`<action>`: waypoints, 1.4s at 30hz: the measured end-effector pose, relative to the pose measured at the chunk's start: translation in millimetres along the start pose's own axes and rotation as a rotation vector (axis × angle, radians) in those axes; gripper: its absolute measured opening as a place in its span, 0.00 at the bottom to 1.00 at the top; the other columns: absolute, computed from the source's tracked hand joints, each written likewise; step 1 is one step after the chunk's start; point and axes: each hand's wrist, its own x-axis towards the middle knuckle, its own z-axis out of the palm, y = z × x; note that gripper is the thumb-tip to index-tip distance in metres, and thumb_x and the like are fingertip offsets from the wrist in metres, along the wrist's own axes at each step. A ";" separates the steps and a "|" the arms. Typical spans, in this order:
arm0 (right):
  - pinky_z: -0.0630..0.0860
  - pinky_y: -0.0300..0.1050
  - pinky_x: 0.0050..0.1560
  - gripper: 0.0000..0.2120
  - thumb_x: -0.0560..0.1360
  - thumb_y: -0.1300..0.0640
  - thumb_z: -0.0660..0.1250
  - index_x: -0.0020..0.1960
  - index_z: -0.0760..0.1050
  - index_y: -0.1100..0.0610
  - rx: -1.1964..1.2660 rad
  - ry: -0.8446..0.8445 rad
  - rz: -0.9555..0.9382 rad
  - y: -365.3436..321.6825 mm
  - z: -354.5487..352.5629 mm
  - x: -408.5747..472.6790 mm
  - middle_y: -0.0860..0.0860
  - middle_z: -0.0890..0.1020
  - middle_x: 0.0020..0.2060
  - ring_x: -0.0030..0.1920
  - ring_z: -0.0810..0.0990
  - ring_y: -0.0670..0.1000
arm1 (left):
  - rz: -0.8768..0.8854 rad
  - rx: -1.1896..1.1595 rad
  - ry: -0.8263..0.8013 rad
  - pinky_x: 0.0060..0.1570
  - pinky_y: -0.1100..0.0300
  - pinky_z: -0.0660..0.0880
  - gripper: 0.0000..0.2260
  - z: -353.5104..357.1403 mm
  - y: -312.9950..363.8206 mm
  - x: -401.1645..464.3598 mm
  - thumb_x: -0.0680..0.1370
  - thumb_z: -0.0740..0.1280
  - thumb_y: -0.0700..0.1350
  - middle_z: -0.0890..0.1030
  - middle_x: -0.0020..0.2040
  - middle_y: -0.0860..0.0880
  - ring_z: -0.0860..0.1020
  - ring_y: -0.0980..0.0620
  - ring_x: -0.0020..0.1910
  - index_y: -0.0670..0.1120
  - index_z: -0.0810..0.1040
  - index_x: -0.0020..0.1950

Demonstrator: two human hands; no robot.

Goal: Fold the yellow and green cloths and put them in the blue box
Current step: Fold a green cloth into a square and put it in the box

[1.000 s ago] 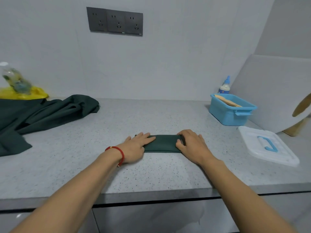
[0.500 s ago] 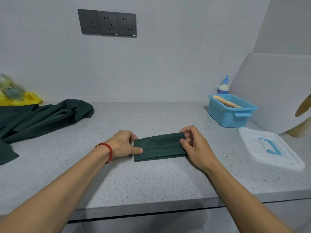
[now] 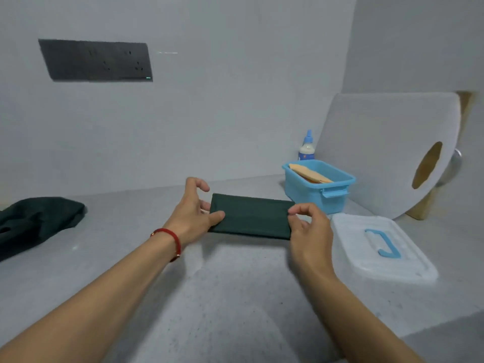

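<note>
The left hand (image 3: pixel 192 210) pinches the left end of the folded green cloth (image 3: pixel 251 216), thumb on top and fingers beneath, the index finger curled free above; a red bracelet (image 3: pixel 171 238) circles that wrist. The right hand (image 3: pixel 309 229) pinches the cloth's right end between thumb and fingertips. The cloth is a flat dark rectangle held between the two hands above the counter (image 3: pixel 235 284) (whether its underside touches the surface I cannot tell). Just beyond its right end stands the blue box (image 3: pixel 318 191), open, with a yellow cloth (image 3: pixel 310 174) lying folded inside. The white lid (image 3: pixel 379 247) with a blue handle lies on the counter beside the right hand. A small bottle (image 3: pixel 307 146) stands behind the box, a big paper roll (image 3: pixel 387 153) to its right, and a rumpled dark fabric (image 3: pixel 36 221) lies far left
</note>
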 end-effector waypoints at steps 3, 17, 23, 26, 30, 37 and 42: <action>0.74 0.31 0.43 0.10 0.81 0.60 0.66 0.48 0.81 0.46 0.074 0.139 0.036 -7.2 -16.6 24.7 0.50 0.80 0.56 0.42 0.81 0.38 | 0.041 -0.033 0.063 0.43 0.51 0.79 0.12 26.1 34.7 53.5 0.74 0.76 0.39 0.81 0.46 0.44 0.80 0.48 0.41 0.49 0.74 0.47; 0.63 0.47 0.76 0.24 0.83 0.51 0.60 0.76 0.67 0.61 -0.614 0.091 -0.181 16.8 -24.8 134.6 0.54 0.61 0.75 0.70 0.65 0.53 | 0.197 0.301 -0.115 0.63 0.62 0.73 0.13 182.0 121.8 255.0 0.79 0.65 0.31 0.84 0.58 0.43 0.80 0.47 0.55 0.43 0.87 0.53; 0.39 0.69 0.77 0.21 0.83 0.45 0.50 0.72 0.69 0.49 -0.933 0.020 -0.207 21.4 -23.5 136.3 0.51 0.67 0.72 0.73 0.68 0.52 | 0.208 0.347 -0.189 0.60 0.59 0.77 0.14 210.4 85.5 267.7 0.78 0.65 0.31 0.85 0.55 0.44 0.81 0.46 0.54 0.44 0.88 0.52; 0.37 0.79 0.70 0.27 0.79 0.37 0.40 0.72 0.67 0.39 -1.091 -0.011 -0.144 20.2 -21.8 136.4 0.49 0.68 0.74 0.78 0.59 0.56 | 0.236 0.398 -0.195 0.65 0.54 0.75 0.13 215.1 85.7 273.5 0.79 0.66 0.32 0.84 0.57 0.46 0.80 0.45 0.57 0.45 0.88 0.53; 0.34 0.82 0.66 0.31 0.75 0.33 0.36 0.72 0.62 0.37 -1.209 -0.068 -0.130 22.8 -25.7 138.6 0.50 0.70 0.73 0.80 0.49 0.63 | 0.239 0.439 -0.188 0.66 0.51 0.74 0.12 222.0 82.8 279.1 0.80 0.67 0.34 0.83 0.58 0.46 0.77 0.42 0.60 0.45 0.88 0.54; 0.29 0.83 0.62 0.38 0.75 0.26 0.34 0.66 0.75 0.38 -1.313 -0.112 -0.054 5.8 -25.3 144.9 0.54 0.73 0.71 0.80 0.51 0.69 | 0.128 0.665 -0.215 0.68 0.46 0.63 0.12 226.5 70.3 289.2 0.83 0.64 0.50 0.74 0.65 0.52 0.65 0.44 0.64 0.64 0.85 0.50; 0.27 0.82 0.62 0.27 0.75 0.26 0.53 0.56 0.79 0.45 -1.390 -0.182 0.022 -4.2 -15.8 160.9 0.54 0.78 0.62 0.76 0.59 0.72 | -0.076 0.711 -0.295 0.67 0.47 0.68 0.37 225.6 68.3 303.4 0.69 0.72 0.71 0.75 0.64 0.46 0.69 0.42 0.65 0.46 0.74 0.68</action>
